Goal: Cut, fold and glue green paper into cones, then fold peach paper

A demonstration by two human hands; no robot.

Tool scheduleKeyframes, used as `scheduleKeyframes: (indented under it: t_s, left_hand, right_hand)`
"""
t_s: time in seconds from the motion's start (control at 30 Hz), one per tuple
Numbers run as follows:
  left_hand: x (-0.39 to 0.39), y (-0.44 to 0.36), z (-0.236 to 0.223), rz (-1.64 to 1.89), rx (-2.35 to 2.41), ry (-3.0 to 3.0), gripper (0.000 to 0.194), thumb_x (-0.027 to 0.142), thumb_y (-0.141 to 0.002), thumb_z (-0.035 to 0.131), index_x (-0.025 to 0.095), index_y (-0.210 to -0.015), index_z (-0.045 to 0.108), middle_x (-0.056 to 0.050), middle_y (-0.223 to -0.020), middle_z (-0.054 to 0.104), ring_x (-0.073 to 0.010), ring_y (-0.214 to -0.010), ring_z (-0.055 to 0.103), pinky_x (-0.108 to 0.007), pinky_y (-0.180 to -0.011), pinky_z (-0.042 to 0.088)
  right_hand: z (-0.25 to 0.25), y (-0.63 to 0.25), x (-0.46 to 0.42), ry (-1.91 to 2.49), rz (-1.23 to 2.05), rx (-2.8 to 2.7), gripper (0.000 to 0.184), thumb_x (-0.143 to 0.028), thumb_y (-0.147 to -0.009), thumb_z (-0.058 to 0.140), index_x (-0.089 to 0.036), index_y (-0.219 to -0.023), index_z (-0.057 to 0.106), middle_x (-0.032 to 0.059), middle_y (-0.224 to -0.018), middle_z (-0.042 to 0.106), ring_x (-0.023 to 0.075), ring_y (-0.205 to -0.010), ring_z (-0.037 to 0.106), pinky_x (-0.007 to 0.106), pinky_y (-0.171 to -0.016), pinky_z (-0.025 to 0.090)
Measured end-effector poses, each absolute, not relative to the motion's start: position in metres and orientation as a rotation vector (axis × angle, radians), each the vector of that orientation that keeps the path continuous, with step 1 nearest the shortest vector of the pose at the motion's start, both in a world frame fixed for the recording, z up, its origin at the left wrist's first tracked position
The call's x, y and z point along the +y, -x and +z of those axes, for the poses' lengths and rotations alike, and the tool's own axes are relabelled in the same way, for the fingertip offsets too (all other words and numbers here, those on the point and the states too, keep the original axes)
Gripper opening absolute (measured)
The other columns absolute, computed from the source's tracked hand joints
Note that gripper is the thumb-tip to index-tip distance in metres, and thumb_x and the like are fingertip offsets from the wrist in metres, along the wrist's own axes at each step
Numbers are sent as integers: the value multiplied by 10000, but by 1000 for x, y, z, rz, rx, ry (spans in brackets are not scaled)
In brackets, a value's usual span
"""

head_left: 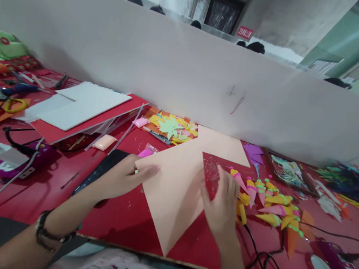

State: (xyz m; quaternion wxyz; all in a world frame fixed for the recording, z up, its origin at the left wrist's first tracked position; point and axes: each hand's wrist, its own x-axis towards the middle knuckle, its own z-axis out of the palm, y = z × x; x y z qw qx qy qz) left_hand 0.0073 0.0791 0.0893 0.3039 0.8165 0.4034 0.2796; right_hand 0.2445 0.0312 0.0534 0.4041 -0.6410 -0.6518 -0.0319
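A large peach-coloured sheet (174, 177), paper or thin foam, slants across the red table with one pointed corner toward me. My left hand (132, 174) is closed on its left corner, thumb on top and the other fingers hidden underneath. At the sheet's right edge is my right hand (224, 200), its thumb near or touching the edge and its fingers extended apart from the thumb. Just right of that hand stands a yellow-handled tool (241, 208) with a black cord, perhaps a glue gun. Small yellow, pink and green cone-shaped pieces (272, 201) lie beyond it.
White boards (85, 104) rest on a raised red board at left. A dark keyboard-like object (97, 177) lies under my left forearm. Coloured scraps (170, 127) lie at the back, before a pale partition (161, 67). Purple power strips (30, 160) and cords flank both sides.
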Motion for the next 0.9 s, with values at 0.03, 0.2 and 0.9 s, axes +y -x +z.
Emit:
scheduleKeyframes:
  t_s: [0.03,0.2,0.9]
  left_hand:
    - [78,-12,94,756,1119,-2105,375,348,-843,377,156,-520,367,45,-472,343,-60,-424,335,-178,-374,252]
    - [65,-33,101,823,941,-2117,273,289,-815,406,155,-578,415,37,-529,419,-71,-493,400,-181,-454,328]
    - [71,-35,93,906,562,-2159,525,655,-658,462,155,-784,560,-55,-778,594,-168,-749,535,-271,-669,418]
  right_hand:
    - [51,-236,29,1590,-93,-1680,444,-336,-756,513,-182,-1156,399,139,-1116,452,282,-1083,378,496,-896,302]
    - [55,-191,13,1200,526,-1851,510,-327,-669,609,-204,-1083,339,98,-1075,416,211,-971,462,342,-780,438]
    - [85,-193,15,1033,699,-1840,444,-321,-643,639,-224,-1002,396,27,-953,477,169,-866,487,293,-740,423]
